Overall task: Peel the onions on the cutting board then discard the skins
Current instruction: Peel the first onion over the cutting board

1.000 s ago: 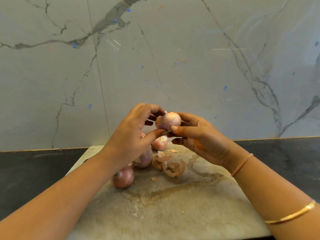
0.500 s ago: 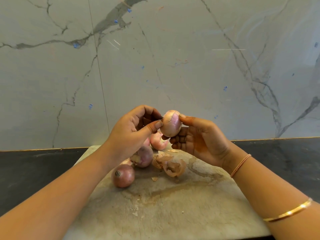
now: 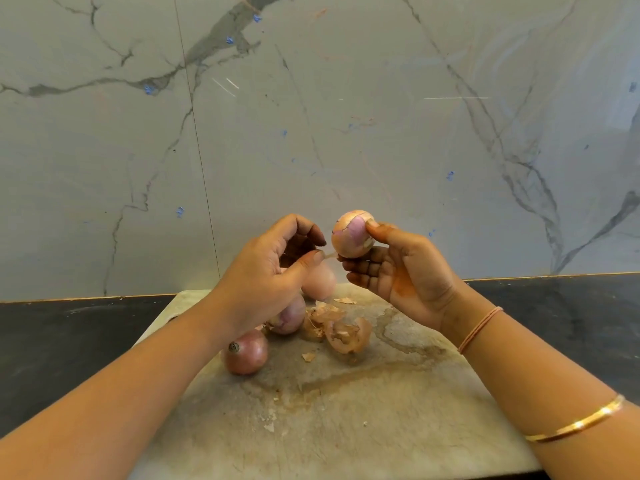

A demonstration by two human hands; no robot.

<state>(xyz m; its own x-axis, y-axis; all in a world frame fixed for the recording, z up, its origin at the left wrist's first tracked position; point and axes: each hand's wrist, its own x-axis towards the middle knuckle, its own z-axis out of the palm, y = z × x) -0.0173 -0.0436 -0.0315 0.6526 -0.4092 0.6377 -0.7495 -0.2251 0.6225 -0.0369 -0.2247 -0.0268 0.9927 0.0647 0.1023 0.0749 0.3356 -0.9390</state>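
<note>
My right hand holds a partly peeled onion up above the stained cutting board, thumb on its right side, fingers under it. My left hand is just left of it and pinches a thin strip of skin between thumb and forefinger. On the board lie an unpeeled reddish onion, a purplish onion partly behind my left wrist, and a pale peeled onion. A heap of loose skins lies right of them.
The board rests on a dark countertop against a grey marble wall. Small skin flakes are scattered on the board. Bangles sit on my right forearm.
My left hand has drawn away to the left, pulling a strip of skin off the onion. My right hand has lifted the onion a little and turned it.
</note>
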